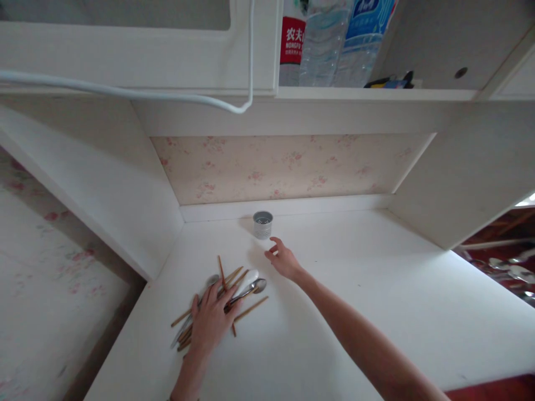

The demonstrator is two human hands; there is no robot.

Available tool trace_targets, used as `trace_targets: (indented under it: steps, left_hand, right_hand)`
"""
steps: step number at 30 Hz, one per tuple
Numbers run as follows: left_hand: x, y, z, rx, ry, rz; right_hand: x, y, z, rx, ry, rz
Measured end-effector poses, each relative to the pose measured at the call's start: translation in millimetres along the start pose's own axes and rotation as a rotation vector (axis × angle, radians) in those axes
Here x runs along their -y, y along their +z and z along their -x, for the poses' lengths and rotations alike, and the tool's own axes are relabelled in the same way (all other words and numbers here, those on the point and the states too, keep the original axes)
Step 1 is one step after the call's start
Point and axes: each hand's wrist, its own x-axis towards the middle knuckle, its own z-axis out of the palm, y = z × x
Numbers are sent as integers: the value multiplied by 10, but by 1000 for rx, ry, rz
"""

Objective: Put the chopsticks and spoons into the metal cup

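My left hand [211, 322] lies flat with spread fingers on a loose pile of wooden chopsticks [251, 308] and metal spoons [256, 287], with a white spoon [247, 278] among them. My right hand [283, 259] is stretched forward over the white desk [355, 312], fingers apart and slightly curled, holding nothing. It hovers just in front of a small grey metal cup [263, 224] that stands upright near the back wall.
White cabinet walls close in the desk on the left and right. A shelf above holds plastic water bottles [326, 42]. A white cable [125, 92] hangs across the upper cabinet. More metal cutlery [512, 273] shows at the far right edge.
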Motion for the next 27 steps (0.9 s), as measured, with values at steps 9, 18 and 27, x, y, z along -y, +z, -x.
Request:
trace_targets:
  steps: [9,18,27]
  left_hand:
    - [203,101,-3,-297,154,176]
    - [228,49,-11,-378,193,135]
    - [148,-28,30,-296,139,32]
  right_hand:
    - [275,-188,-678,21,13,284]
    - [210,-307,-168,-92,-64,329]
    - [-36,-464,876,-177,-129,194]
